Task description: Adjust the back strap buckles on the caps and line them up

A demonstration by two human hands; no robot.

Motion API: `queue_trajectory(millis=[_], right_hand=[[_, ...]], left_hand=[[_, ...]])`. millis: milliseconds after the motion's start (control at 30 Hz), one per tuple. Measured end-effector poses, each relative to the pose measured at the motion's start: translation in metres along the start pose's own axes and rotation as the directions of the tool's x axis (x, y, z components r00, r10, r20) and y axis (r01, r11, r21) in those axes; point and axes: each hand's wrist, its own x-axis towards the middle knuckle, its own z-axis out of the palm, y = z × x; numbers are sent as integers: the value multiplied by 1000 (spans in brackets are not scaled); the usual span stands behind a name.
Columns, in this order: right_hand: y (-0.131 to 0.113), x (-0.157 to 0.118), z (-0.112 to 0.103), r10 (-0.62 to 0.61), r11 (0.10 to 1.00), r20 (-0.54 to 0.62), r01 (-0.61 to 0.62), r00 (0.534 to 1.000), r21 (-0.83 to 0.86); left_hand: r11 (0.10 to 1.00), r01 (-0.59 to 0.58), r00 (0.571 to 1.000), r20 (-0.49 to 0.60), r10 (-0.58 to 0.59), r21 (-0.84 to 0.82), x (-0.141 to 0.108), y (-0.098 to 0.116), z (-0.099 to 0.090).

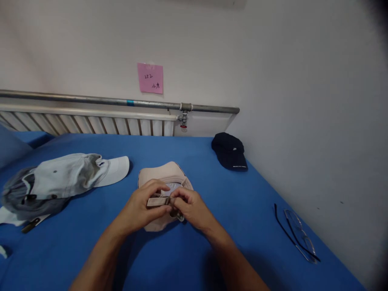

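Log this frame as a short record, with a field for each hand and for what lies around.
left hand: pinching strap of pale cap
right hand: fingers at the same strap's fastening
far left: white cap overlapping grey cap
far right: dark cap; glasses, arms unfolded
surface: blue
wall: pink note, handwritten

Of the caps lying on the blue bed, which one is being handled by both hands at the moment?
The beige cap in the middle; the left hand and right hand are on its strap, while neither touches the others.
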Motion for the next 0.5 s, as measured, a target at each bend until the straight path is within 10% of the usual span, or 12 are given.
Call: queue_trajectory(millis=[500], right_hand=[[-12, -2, -3, 105, 984, 74, -114, 992, 136]], left_hand=[[989, -140, 990, -34, 139, -45, 1, 5, 12]])
